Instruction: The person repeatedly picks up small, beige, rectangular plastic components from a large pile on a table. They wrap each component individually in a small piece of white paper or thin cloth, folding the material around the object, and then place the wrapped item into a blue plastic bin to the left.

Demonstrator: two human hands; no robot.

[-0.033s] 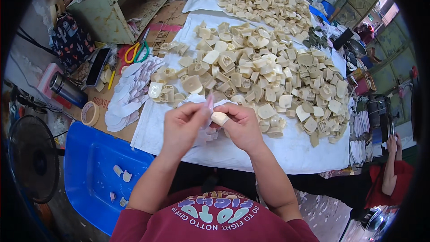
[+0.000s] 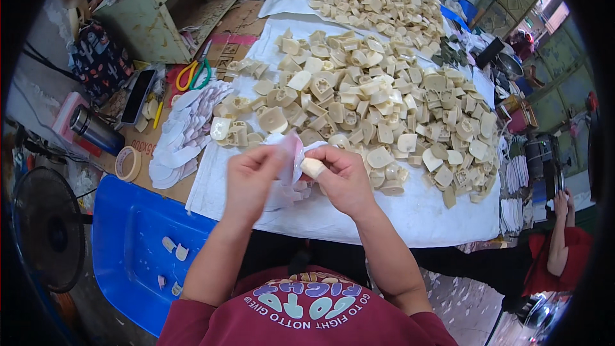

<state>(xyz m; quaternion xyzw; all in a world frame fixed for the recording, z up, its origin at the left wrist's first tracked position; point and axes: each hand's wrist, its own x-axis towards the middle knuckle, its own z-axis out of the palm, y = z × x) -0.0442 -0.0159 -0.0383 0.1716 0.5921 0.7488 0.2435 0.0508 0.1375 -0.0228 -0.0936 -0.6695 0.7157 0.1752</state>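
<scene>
Above the near edge of the white cloth (image 2: 410, 218), a thin pink-and-white sheet piece (image 2: 294, 157) stands between my two hands. My left hand (image 2: 251, 176) is closed at its left side, the fingers smeared by motion. Gripping its right edge is my right hand (image 2: 346, 179), thumb against bent fingers. At the right thumb's tip sits a cream wrap or cap (image 2: 312, 168); I cannot tell which. Part of the sheet hides behind the fingers. Just beyond my hands lies a heap of cream moulded blocks (image 2: 365, 90), some with hollow undersides.
A stack of white cut pieces (image 2: 182, 134) lies left, near scissors (image 2: 195, 75), a tape roll (image 2: 129, 163), a phone (image 2: 138, 97) and a flask (image 2: 96, 129). Below are a blue tub (image 2: 128, 237) and a fan (image 2: 48, 230). Another person's hand (image 2: 561, 204) shows at right.
My left hand has shifted a little left, away from my right hand. More of the pink-and-white sheet piece shows between them. My right hand has barely moved.
</scene>
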